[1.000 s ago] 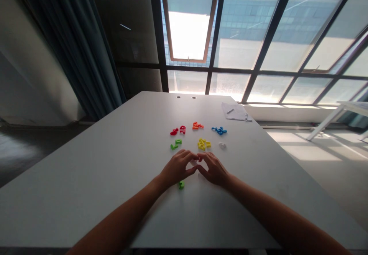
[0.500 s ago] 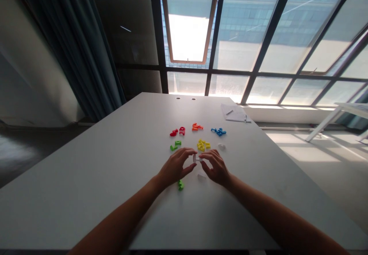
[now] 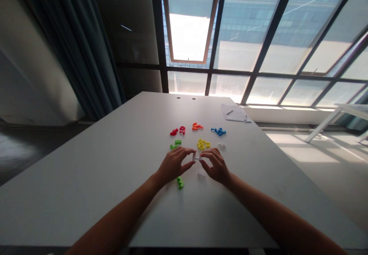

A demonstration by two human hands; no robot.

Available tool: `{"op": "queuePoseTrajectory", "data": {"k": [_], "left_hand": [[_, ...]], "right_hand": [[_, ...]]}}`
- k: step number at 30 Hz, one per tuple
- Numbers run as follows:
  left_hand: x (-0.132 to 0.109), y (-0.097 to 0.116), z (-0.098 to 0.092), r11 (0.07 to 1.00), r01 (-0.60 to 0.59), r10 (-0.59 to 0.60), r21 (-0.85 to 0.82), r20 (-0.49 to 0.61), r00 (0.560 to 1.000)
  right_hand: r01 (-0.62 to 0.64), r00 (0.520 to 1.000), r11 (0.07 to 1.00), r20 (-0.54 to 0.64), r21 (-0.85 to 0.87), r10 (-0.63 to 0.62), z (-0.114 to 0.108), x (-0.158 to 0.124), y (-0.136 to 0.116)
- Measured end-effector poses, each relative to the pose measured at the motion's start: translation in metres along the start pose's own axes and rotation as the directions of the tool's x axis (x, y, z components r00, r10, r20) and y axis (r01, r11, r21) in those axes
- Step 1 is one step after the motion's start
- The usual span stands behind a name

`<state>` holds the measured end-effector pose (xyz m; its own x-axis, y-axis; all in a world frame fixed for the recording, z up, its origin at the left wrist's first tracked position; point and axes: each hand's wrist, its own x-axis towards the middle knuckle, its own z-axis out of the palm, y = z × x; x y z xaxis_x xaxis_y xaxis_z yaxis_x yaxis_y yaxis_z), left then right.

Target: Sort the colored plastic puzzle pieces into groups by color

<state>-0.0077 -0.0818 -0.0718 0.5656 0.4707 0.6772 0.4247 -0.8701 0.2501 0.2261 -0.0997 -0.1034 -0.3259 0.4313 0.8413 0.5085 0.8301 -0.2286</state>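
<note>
My left hand (image 3: pixel 174 165) and my right hand (image 3: pixel 217 167) meet over a small white plastic piece (image 3: pixel 196 157), which seems pinched between their fingertips. Below my right fingers lies a second white piece (image 3: pixel 201 175), and a third white piece (image 3: pixel 221 146) sits further up. A green letter-shaped piece (image 3: pixel 179 182) lies just beside my left palm. Further up are a green group (image 3: pixel 175 144), a yellow group (image 3: pixel 202 144), red pieces (image 3: pixel 174 132), an orange group (image 3: pixel 197 126) and a blue group (image 3: pixel 219 131).
All of this lies on a long pale grey table (image 3: pixel 86 178). A sheet of paper with a pen (image 3: pixel 234 112) sits near its far right corner. Tall dark-framed windows (image 3: pixel 230 56) rise behind it, a dark curtain (image 3: pixel 86 56) hangs left, and a white table leg (image 3: pixel 323 125) stands right.
My hands have drawn slightly apart and lifted, showing the white piece between my fingertips. A second white piece now shows on the table below my right hand.
</note>
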Motion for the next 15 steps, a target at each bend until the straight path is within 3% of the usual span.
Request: {"op": "queuePoseTrajectory", "data": {"k": [15], "left_hand": [[-0.0014, -0.0012, 0.0046, 0.999, -0.015, 0.015, -0.032, 0.002, 1.0]], "right_hand": [[0.054, 0.998, 0.998, -0.013, -0.022, -0.054, -0.0012, 0.0028, -0.0013]]}}
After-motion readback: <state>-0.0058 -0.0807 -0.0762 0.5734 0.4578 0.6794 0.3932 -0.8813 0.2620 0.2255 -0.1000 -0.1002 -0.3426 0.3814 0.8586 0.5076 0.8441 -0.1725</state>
